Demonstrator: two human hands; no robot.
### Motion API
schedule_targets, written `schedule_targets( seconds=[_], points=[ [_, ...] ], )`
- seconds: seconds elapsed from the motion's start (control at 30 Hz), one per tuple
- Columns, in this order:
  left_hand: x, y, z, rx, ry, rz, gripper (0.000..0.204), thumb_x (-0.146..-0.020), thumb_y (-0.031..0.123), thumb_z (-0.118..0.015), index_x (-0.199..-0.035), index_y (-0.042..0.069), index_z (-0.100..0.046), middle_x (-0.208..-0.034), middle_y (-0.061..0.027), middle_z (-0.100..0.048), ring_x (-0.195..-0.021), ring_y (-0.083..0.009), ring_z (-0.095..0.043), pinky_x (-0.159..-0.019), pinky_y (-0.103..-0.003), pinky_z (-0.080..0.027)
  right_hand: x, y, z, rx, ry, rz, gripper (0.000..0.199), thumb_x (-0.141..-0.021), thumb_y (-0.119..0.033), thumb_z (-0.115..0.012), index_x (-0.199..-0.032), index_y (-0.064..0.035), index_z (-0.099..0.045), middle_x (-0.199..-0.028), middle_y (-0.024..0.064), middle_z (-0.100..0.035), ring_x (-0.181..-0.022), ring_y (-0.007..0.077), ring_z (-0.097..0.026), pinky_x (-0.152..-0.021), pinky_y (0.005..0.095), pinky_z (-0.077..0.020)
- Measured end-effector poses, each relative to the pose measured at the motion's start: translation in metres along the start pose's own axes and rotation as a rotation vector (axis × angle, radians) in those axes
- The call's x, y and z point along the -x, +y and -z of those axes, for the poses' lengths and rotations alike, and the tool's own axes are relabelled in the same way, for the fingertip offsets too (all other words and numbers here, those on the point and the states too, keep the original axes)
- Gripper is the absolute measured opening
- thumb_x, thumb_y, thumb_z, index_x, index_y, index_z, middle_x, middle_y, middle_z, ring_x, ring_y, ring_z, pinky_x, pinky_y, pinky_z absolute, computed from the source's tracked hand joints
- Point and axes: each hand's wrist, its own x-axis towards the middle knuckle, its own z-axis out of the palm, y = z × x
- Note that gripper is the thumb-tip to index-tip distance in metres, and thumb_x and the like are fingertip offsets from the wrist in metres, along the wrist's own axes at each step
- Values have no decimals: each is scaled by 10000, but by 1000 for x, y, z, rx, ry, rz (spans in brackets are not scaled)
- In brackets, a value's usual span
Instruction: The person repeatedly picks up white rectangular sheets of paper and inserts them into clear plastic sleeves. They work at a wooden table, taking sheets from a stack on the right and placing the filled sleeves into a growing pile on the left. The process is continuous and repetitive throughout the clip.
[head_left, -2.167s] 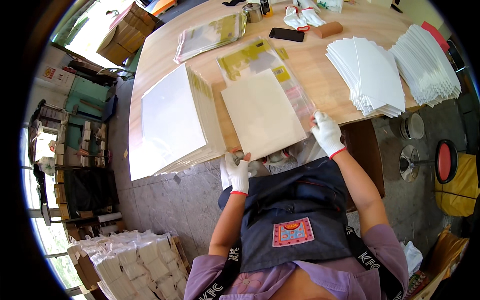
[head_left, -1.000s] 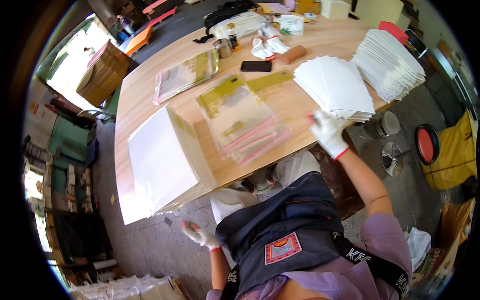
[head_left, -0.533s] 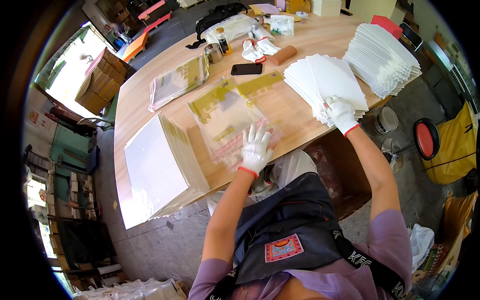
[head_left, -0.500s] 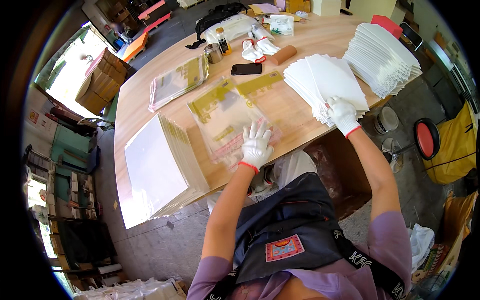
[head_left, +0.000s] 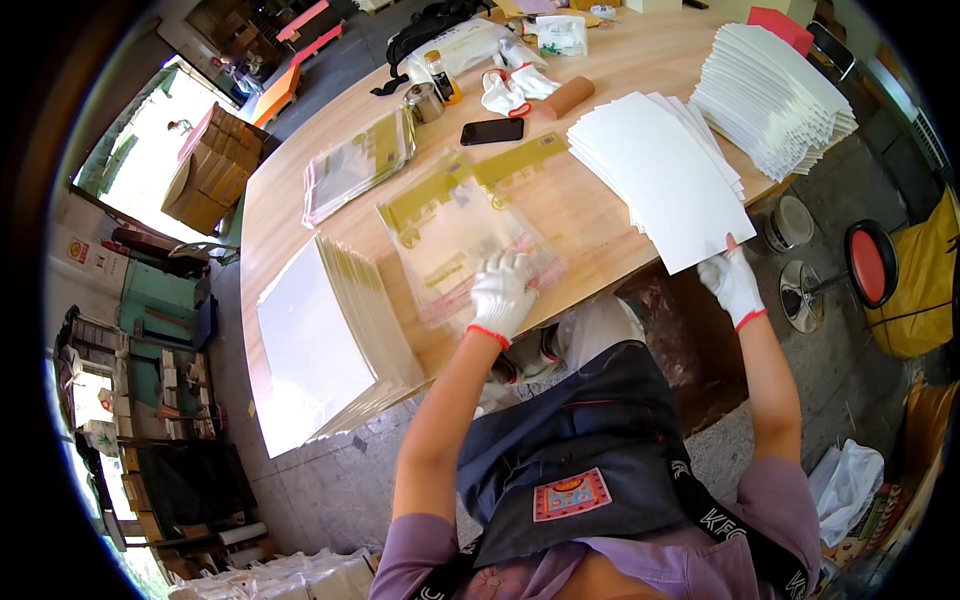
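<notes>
My right hand (head_left: 732, 280), in a white glove with a red cuff, pinches the near corner of a white sheet (head_left: 665, 185). That sheet sticks out past the table edge from a fanned pile of white sheets (head_left: 598, 150). My left hand (head_left: 503, 293), gloved the same way, rests at the near edge of clear plastic bags (head_left: 440, 245) with gold-coloured bands. Its fingers are curled in, and their tips are hidden, so whether they grip a bag cannot be seen. To the left lies a thick stack of white sheets in clear sleeves (head_left: 315, 335).
More clear bags (head_left: 360, 165) lie farther back, near a black phone (head_left: 492, 131), a brown roll (head_left: 570, 97), a tin (head_left: 423, 102) and spare gloves (head_left: 503, 93). A tall white stack (head_left: 770, 100) stands at the right table edge. A red-seated stool (head_left: 872, 264) is beyond it.
My right hand has moved down and right, drawing the top white sheet toward me over the table edge. My left hand's spread fingers have curled in on the bag.
</notes>
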Motion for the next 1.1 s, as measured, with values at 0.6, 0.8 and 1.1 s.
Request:
schedule_targets(
  seconds=[0.6, 0.8, 1.1],
  points=[
    [-36, -30, -40, 59, -59, 79, 112, -728, 132, -571, -830, 116, -614, -930, -76, -604, -865, -305, -576, -701, -428, -489, 99, 46, 35, 223, -419, -23, 433, -812, -292, -602, -1091, 30, -526, -669, 11, -596, -396, 41, -486, -338, 159, -361],
    [-18, -30, -33, 72, 152, -23, 96, -709, 115, -598, -800, 143, -612, -882, -71, -589, -812, -290, -583, -656, -406, -500, 91, 65, 49, 131, -342, -31, 274, -816, -241, -573, -967, -13, -556, -683, 25, -600, -422, 67, -499, -351, 180, -359],
    [-4, -14, -6, 407, 166, 12, 215, -736, 30, -548, -911, 131, -620, -835, -80, -569, -731, -244, -603, -594, -364, -477, 89, 98, 44, -129, -125, -41, 137, -858, -212, -563, -925, -93, -562, -780, 12, -620, -603, 121, -586, -505, 251, -475]
  ],
)
